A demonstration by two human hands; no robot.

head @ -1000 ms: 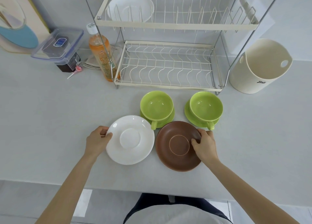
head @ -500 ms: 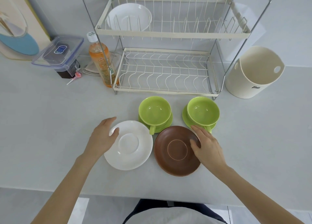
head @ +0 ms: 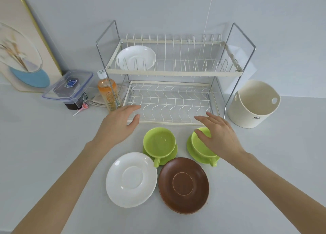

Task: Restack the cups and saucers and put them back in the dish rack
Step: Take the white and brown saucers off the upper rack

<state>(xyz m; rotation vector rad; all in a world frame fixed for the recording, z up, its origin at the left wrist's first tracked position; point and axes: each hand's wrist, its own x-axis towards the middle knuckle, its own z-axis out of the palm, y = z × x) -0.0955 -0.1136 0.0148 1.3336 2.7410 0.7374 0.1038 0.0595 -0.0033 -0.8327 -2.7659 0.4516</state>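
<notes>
Two green cups stand on green saucers in front of the two-tier dish rack [head: 169, 122]. The left green cup [head: 159, 142] is untouched. My right hand [head: 219, 135] hovers with fingers spread over the right green cup [head: 201, 146], hiding part of it. My left hand [head: 118, 123] is raised, fingers relaxed, beside the rack's lower front left corner, holding nothing. Nearer me lie a white saucer [head: 131, 180] and a brown saucer [head: 183, 185], side by side. A white bowl [head: 136, 57] sits on the rack's upper tier.
An orange drink bottle [head: 108, 92] stands at the rack's left, with a lidded plastic container [head: 68, 88] and a tray [head: 21, 44] leaning on the wall beyond. A cream utensil tub [head: 254, 104] stands right of the rack.
Both hands have left the white and brown saucers and moved forward, the left toward the rack's corner, the right over the right green cup. The view has tilted up.
</notes>
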